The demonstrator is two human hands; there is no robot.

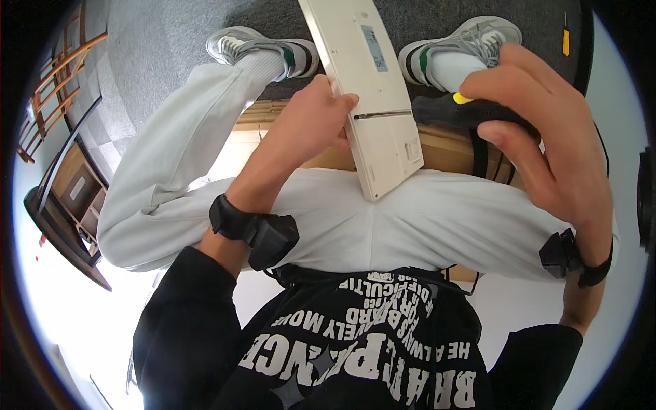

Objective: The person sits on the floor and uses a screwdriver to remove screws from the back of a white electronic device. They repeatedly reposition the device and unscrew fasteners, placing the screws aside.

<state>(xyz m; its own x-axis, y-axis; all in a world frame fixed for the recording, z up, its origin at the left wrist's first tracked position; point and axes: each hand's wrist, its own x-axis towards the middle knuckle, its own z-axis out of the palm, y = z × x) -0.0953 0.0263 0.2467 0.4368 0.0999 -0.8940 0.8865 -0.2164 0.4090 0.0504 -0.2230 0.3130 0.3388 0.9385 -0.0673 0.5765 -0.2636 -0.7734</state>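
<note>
A cream-white keyboard (383, 140) stands tilted between my knees, its underside with a label and small screw holes facing me. Its near end rests on my light trousers. My left hand (311, 126) is closed on its left edge, thumb on top. My right hand (547, 130) is closed round a black power screwdriver (437, 111) with a yellow part near the index finger. Its thin dark shaft crosses the keyboard's underside, with the tip close to my left thumb. The screwdriver's rear is hidden by my hand.
A brown cardboard box (444, 147) sits beneath the keyboard, between my legs. My grey-white shoes (471, 41) stand on dark carpet beyond. A small screwdriver with a yellow handle (566, 42) lies at the far right. Wooden furniture (75, 188) is at the left.
</note>
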